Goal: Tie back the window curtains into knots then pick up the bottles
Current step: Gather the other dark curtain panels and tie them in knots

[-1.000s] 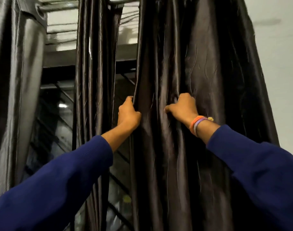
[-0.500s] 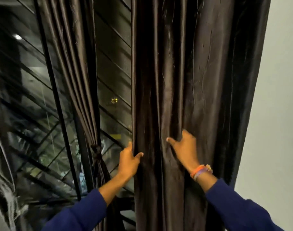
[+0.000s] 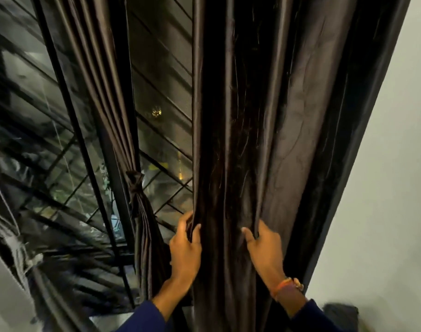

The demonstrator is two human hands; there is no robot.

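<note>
A glossy dark brown satin curtain (image 3: 264,116) hangs in long creased vertical folds between the window and the pale wall (image 3: 384,188). The left hand (image 3: 184,250) pinches its left edge, fingers (image 3: 196,232) curled round the hem. The right hand (image 3: 264,248) grips a fold nearby, fingers closed into the cloth. Left of them, a second satin curtain (image 3: 104,80) is already cinched into a tight knot (image 3: 134,180) against the black-barred window glass (image 3: 161,75).

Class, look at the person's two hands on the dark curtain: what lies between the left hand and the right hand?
In the head view, only gathered folds of the dark curtain lie between the left hand and right hand.
</note>
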